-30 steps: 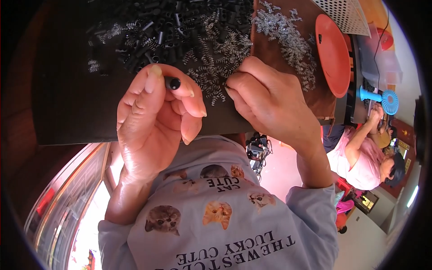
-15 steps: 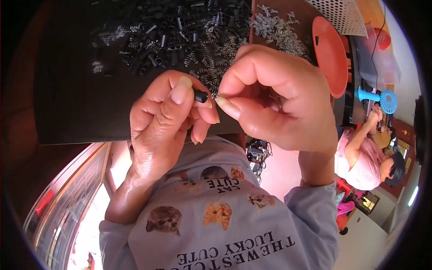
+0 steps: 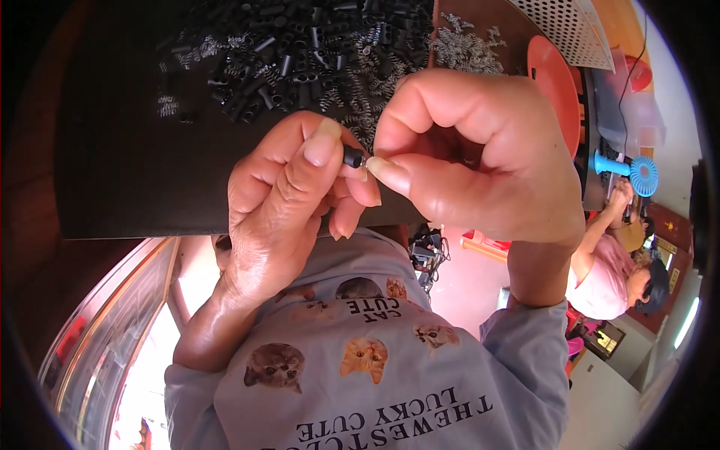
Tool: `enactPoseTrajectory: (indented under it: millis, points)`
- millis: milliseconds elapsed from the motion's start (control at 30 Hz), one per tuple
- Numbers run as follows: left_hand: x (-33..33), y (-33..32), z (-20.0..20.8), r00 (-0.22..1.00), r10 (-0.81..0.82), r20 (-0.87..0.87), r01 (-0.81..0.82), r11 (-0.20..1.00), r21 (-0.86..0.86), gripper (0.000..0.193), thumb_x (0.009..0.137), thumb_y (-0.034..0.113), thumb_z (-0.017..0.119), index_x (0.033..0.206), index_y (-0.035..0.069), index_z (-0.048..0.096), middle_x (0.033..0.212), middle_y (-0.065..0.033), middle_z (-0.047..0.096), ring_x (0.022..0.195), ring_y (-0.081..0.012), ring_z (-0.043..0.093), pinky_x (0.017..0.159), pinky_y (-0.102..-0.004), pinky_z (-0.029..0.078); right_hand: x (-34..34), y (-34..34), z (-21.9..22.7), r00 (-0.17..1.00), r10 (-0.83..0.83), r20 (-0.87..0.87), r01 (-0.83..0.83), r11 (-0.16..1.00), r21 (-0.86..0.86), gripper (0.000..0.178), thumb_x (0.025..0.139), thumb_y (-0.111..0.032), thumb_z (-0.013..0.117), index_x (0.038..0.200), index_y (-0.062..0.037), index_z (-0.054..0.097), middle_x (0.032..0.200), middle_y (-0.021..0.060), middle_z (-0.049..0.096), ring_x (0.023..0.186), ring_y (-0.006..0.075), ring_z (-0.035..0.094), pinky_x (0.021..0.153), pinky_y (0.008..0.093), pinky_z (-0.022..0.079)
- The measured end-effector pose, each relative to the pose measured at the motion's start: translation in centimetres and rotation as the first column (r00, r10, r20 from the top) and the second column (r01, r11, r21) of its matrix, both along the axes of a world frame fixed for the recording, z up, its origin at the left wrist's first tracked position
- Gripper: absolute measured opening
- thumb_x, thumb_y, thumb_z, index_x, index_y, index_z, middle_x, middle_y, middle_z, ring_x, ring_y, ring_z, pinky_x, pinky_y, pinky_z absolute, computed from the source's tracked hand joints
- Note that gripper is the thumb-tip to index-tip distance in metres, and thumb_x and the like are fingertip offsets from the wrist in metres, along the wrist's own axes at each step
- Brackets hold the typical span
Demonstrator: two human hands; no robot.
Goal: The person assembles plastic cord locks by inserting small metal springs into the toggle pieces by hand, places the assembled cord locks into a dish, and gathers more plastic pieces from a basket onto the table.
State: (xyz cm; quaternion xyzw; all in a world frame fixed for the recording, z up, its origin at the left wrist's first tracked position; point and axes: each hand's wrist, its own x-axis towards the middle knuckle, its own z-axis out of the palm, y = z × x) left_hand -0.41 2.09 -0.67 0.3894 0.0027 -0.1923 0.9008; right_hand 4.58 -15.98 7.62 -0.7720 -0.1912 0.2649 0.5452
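Between the thumb and fingers of my left hand [image 3: 289, 176] is a short black plastic tube [image 3: 352, 156], its end turned to the right. My right hand [image 3: 480, 154] pinches a small metal spring [image 3: 364, 162] between thumb and forefinger, right at the tube's mouth. Only a sliver of the spring shows, so how far it sits inside I cannot tell. Beyond my hands lies a heap of black tubes [image 3: 304, 75] mixed with loose springs. Farther right is a pile of silvery springs [image 3: 469, 49].
The dark tabletop [image 3: 127, 172] ends just in front of me. A red plastic dish [image 3: 553, 86] stands to the right, near a white perforated basket [image 3: 566, 30]. At far right a person in pink [image 3: 604, 281] sits by a blue fan [image 3: 643, 175].
Both hands have shifted slightly to the right. The tube and the spring are closer together, with less of the spring showing between them.
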Motion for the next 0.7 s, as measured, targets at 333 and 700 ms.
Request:
enactPoseTrajectory:
  millis: [333,700]
  points:
    - [0.06,-0.11,0.04,1.0,0.012,0.0,-0.012,1.0,-0.013,0.033,0.105,0.03,0.046,0.107,-0.002,0.054,0.081,-0.0095,0.065,0.06,-0.0105,0.051,0.056,-0.0233,0.042,0.17,0.57,0.62,0.993,-0.054,-0.102,0.053,0.999,-0.009,0.004,0.084,0.003,0.061,0.083,0.0014,0.058,0.067,-0.0048,0.052,0.054,-0.0013,0.044,0.046,0.0182,0.031]
    - [0.29,0.1,-0.32,0.999,0.002,-0.036,-0.006,0.995,-0.102,0.034,0.105,0.032,0.045,0.106,0.0,0.055,0.08,-0.011,0.064,0.059,-0.0115,0.051,0.054,-0.0236,0.041,0.34,0.79,-0.01,0.997,-0.052,-0.054,0.053,0.998,0.013,0.003,0.086,0.001,0.062,0.085,0.0007,0.059,0.07,-0.0064,0.051,0.06,-0.0018,0.041,0.051,0.018,0.03]
